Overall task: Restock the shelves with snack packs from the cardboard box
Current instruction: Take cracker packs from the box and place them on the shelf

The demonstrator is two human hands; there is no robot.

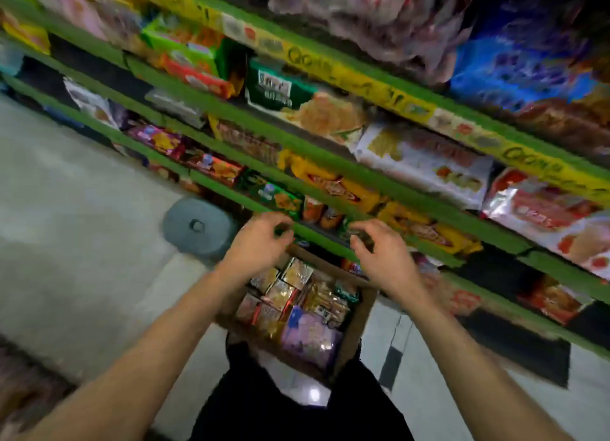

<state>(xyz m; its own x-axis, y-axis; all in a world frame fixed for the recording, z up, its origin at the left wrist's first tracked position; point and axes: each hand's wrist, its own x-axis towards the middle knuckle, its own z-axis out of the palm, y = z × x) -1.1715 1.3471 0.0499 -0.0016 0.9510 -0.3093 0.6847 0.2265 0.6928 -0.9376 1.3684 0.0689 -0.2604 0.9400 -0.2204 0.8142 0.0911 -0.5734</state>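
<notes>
Head view, heavy motion blur. Both hands are up at the front edge of a green shelf (317,236), above an open cardboard box (358,325) that sits on the floor right in front of the person's legs.

The left hand (260,239) has its fingers curled at the shelf lip, thumb and fingertips close together; something dark sits between them, but whether it is a pack or just the shelf edge is not clear. The right hand (379,255) is just beside it, well clear of the left, fingers hooked around what looks like a small dark-green snack pack (355,231) at the shelf front (blur makes this a probable grip, not a certain one).

The box lies directly below and between the two forearms, nearer the body than the hands. It is full of snack packs (297,295): gold and red wrapped ones standing on edge toward the left, a purple bag (310,335) at the near corner.

The shelf tiers run diagonally up to the right, stocked with orange, yellow and green packets. A grey round lid (198,226) sits on the floor left of the left hand.
</notes>
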